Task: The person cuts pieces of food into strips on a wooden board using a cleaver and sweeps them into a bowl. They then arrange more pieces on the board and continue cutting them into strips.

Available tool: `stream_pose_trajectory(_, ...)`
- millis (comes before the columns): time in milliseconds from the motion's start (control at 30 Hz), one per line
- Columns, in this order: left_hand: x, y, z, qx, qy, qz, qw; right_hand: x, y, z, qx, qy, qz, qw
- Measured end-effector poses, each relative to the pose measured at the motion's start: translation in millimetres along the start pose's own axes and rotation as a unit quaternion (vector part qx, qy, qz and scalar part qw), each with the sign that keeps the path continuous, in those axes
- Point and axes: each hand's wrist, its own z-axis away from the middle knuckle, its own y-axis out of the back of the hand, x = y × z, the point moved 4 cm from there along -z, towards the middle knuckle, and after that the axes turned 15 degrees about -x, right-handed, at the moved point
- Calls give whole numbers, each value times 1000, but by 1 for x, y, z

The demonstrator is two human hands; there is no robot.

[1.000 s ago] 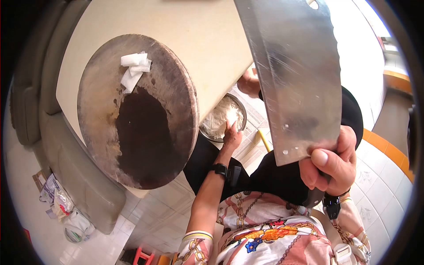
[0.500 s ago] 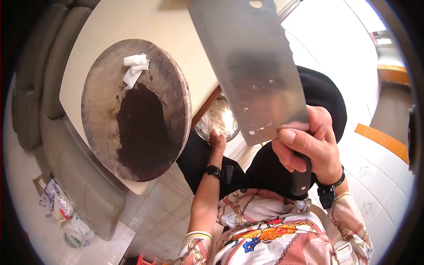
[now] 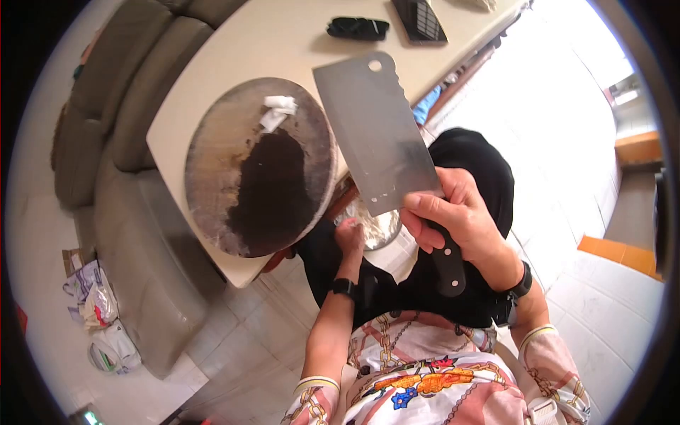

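Head view: round chopping board [image 3: 234,163] on pale table [image 3: 283,42], sofa [image 3: 106,120] alongside.

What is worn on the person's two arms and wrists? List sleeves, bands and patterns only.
Left hand: bare forearm, black wristband. Right hand: black wristband with a small black device. Both sleeves are pushed up, pink and white with a gold chain print and striped cuffs.

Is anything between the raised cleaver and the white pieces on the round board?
Nothing visible. The right hand holds the cleaver up beside the board; the white pieces lie uncovered at its far edge. The left hand is down at the bowl.
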Motion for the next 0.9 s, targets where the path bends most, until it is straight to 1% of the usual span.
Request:
stream_pose_trajectory(33, 3, 0, 2, -46, 2, -25, 999, 1, 0, 0, -2, -2, 2, 1000)
stream_pose_trajectory(100, 10, -1, 7, -70, -103, -9, 992, 4, -1, 0, -18, 11, 11, 1000)
stream_pose_trajectory(133, 14, 3, 9, -121, -92, 3, 988, 6, -1, 0, -22, 10, 13, 1000)
stream_pose_trajectory(167, 20, 10, 11, -110, -101, 3, 989, 7, -1, 0, -23, 9, 15, 1000)
stream_pose_trajectory(233, 56, 25, 35, -167, -48, 16, 985, 5, -4, 1, -31, 17, 21, 999)
stream_pose_trajectory(267, 67, 34, 43, -159, -56, 16, 986, 4, -4, 2, -29, 17, 15, 999)
stream_pose_trajectory(333, 98, 42, 62, -290, -144, 54, 945, 4, -2, 2, -31, 19, 4, 999)
stream_pose_trajectory(367, 115, 52, 69, -285, -148, 50, 946, 2, -2, 2, -35, 26, 5, 999)
stream_pose_trajectory(433, 166, 67, 92, -371, -210, 114, 898, 2, -2, 3, -46, 15, -18, 999)
stream_pose_trajectory(467, 186, 77, 95, -372, -229, 53, 898, 1, -2, 3, -49, 12, -33, 998)
stream_pose_trajectory(567, 230, 85, 97, -378, -253, 75, 887, 3, -3, 3, -55, 10, -64, 996)
stream_pose_trajectory(600, 245, 88, 100, -335, -308, 36, 890, 1, -3, 3, -54, 11, -71, 996)
stream_pose_trajectory(633, 254, 89, 101, -336, -312, 32, 888, 0, -3, 4, -54, 16, -69, 996)
stream_pose_trajectory(700, 271, 95, 104, -298, -355, -2, 886, -1, -1, 6, -57, 30, -77, 995)
stream_pose_trajectory(733, 275, 100, 107, -299, -358, -5, 885, -3, -1, 9, -54, 38, -79, 995)
stream_pose_trajectory(800, 272, 111, 110, -362, -233, -3, 903, -8, 3, 13, -53, 51, -95, 993)
stream_pose_trajectory(833, 279, 121, 116, -363, -235, -7, 902, -9, 4, 14, -51, 60, -113, 991)
stream_pose_trajectory(900, 297, 146, 121, -290, -259, 100, 916, -8, 6, 13, -44, 61, -109, 991)
